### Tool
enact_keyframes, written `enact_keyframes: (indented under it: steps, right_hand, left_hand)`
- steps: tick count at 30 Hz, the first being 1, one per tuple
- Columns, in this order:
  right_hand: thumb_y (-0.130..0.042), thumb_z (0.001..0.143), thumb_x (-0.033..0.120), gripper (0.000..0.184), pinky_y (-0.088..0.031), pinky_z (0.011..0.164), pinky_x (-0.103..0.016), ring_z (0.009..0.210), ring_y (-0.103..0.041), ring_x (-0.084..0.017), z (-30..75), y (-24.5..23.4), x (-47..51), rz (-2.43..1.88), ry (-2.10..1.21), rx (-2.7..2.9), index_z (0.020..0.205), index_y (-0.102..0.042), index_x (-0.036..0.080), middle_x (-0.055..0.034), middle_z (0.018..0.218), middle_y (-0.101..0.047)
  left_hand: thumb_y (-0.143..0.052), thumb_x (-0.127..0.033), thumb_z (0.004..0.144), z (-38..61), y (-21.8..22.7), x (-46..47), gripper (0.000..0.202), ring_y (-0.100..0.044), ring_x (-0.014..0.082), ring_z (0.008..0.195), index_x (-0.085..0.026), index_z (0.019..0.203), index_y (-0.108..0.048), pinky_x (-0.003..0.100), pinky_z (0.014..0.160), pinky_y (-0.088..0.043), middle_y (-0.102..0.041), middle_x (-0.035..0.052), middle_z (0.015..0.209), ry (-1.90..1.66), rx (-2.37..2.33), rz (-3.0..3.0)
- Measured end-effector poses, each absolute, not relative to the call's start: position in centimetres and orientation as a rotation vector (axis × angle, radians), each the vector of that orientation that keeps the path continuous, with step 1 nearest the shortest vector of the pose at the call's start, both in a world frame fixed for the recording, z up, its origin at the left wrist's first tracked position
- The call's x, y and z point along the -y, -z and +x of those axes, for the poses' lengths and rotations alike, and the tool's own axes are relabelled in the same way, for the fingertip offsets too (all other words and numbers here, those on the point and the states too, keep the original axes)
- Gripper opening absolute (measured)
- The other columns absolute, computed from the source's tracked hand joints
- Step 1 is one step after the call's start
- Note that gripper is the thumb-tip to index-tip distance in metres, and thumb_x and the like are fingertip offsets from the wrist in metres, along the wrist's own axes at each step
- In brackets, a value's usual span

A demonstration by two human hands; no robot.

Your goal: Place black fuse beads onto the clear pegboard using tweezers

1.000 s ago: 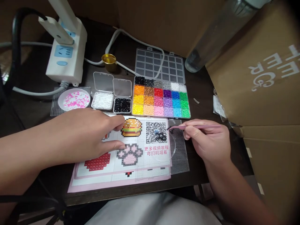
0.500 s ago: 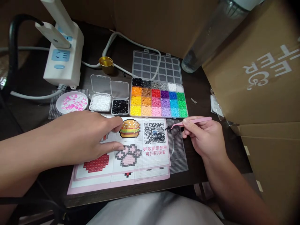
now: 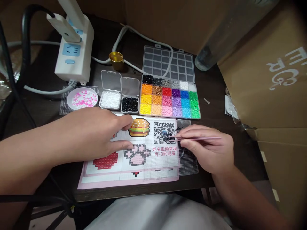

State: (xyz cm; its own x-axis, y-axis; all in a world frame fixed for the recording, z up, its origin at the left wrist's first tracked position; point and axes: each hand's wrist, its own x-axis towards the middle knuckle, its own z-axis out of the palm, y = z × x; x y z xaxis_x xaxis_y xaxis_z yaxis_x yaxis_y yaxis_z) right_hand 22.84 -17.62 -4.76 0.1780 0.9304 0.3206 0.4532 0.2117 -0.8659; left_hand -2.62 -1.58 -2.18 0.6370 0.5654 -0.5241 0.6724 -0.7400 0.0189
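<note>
My left hand (image 3: pixel 100 137) rests on the printed pattern sheet (image 3: pixel 115 175), thumb and forefinger apart, holding nothing. Between those fingers and the right hand are a hamburger pattern (image 3: pixel 139 127) and a pink paw pattern (image 3: pixel 137 159). In my right hand (image 3: pixel 213 150) is a pair of pink tweezers (image 3: pixel 206 138), lying nearly level with its tips pointing left. Those tips are among small black beads (image 3: pixel 169 136) over the printed QR code (image 3: pixel 159 127). A clear pegboard (image 3: pixel 190 163) lies on the sheet's right side and beyond it. Whether a bead is pinched is too small to tell.
Behind the sheet stand a multicoloured bead box (image 3: pixel 167 101), a box of white beads (image 3: pixel 110 99), a box of black beads (image 3: pixel 129 104) and a dish of pink and white beads (image 3: pixel 82 97). A power strip (image 3: pixel 74 54), gold cup (image 3: pixel 116 60) and cardboard wall (image 3: pixel 259 105) surround these.
The tweezers have moved left from the loose beads on the pegboard to the beads over the QR code, and turned level. My left hand stays on the sheet; the view has shifted slightly.
</note>
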Motion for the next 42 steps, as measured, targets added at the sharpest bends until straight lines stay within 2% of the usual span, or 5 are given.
enact_keyframes:
  steps: [6, 20, 29, 34, 42]
  right_hand:
    - [-0.081, 0.085, 0.008, 0.024, -0.07, 0.069, -0.034, 0.075, -0.082, -0.022, 22.4, 5.1, 17.3, -1.42, -0.633, 1.443, 0.086, -0.088, 0.032, -0.0004, 0.082, -0.086]
    - [-0.08, 0.083, 0.006, 0.026, -0.07, 0.068, -0.031, 0.071, -0.082, -0.02, 22.4, 5.0, 17.2, -1.44, -0.705, 1.364, 0.081, -0.088, 0.031, 0.0005, 0.079, -0.085]
    - [-0.082, 0.091, 0.025, 0.022, -0.063, 0.066, -0.032, 0.071, -0.08, -0.022, 25.4, 5.6, 17.7, -1.566, -0.62, 1.089, 0.07, -0.082, 0.027, -0.0011, 0.067, -0.078]
    - [-0.081, 0.091, 0.028, 0.037, -0.062, 0.066, -0.033, 0.075, -0.082, -0.025, 25.7, 5.8, 17.2, -1.6, -0.668, 1.103, 0.055, -0.072, 0.024, -0.0033, 0.066, -0.076]
    - [-0.08, 0.09, 0.021, 0.024, -0.063, 0.062, -0.032, 0.067, -0.077, -0.021, 25.0, 5.4, 17.5, -1.5, -0.637, 1.079, 0.067, -0.081, 0.025, -0.002, 0.066, -0.075]
  left_hand:
    - [-0.063, -0.069, 0.08, -2.4, 2.2, 1.7, 0.049, -0.062, 0.0296, 0.063, -0.031, 0.11, -0.074, 0.042, 0.067, -0.046, -0.067, 0.005, 0.068, 0.643, -1.01, 2.618]
    - [-0.058, -0.069, 0.087, -2.4, 2.0, 1.7, 0.056, -0.066, 0.0288, 0.069, -0.031, 0.124, -0.071, 0.042, 0.071, -0.052, -0.071, 0.0066, 0.074, 0.756, -0.992, 2.645]
    - [-0.051, -0.072, 0.078, -3.0, 2.7, 1.3, 0.054, -0.066, 0.0319, 0.065, -0.034, 0.111, -0.07, 0.043, 0.061, -0.047, -0.075, 0.0076, 0.074, 0.646, -0.992, 2.651]
    - [-0.051, -0.072, 0.076, -3.2, 3.1, 1.2, 0.054, -0.065, 0.0327, 0.061, -0.035, 0.109, -0.072, 0.045, 0.059, -0.046, -0.074, 0.0073, 0.071, 0.58, -0.987, 2.653]
    - [-0.052, -0.069, 0.083, -2.9, 2.5, 1.4, 0.054, -0.07, 0.0349, 0.069, -0.032, 0.116, -0.071, 0.048, 0.064, -0.054, -0.075, 0.0079, 0.076, 0.695, -0.969, 2.666]
